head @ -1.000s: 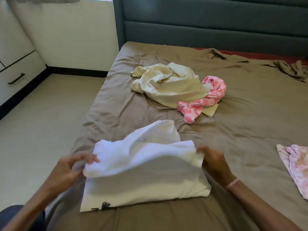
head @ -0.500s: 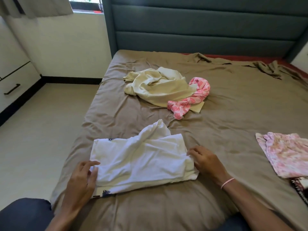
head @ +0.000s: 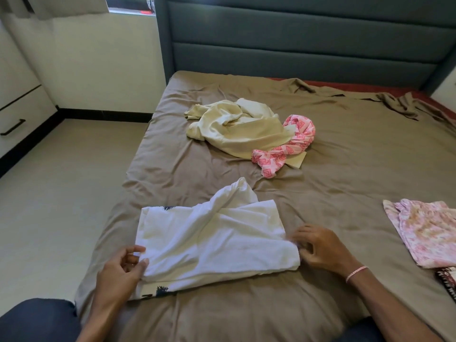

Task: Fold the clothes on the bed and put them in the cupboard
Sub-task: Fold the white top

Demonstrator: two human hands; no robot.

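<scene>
In the head view the white shirt (head: pixel 212 245) lies part-folded on the bed (head: pixel 345 169), spanning the gap between the two hands, with a loose fold rising from its far side and a dark print showing at its near left corner. The left hand (head: pixel 118 272) pinches the shirt's left edge between thumb and fingers, the thumb lying on top of the cloth. The right hand (head: pixel 320 248) sits at the shirt's right edge with fingers curled against the corner; they are blurred, so whether they grip the cloth cannot be told. A bracelet (head: pixel 356 273) circles that wrist. Beyond the hands, farther up the bed, a cream garment (head: pixel 237 129) lies crumpled, touching a pink scarf (head: pixel 291 146) on its right. Well to the right of the right hand lies a flat floral cloth (head: pixel 427 233), with a dark patterned piece (head: pixel 447 280) at its near edge. Far to the left of the left hand, across the floor, stands the cupboard (head: pixel 22 114).
</scene>
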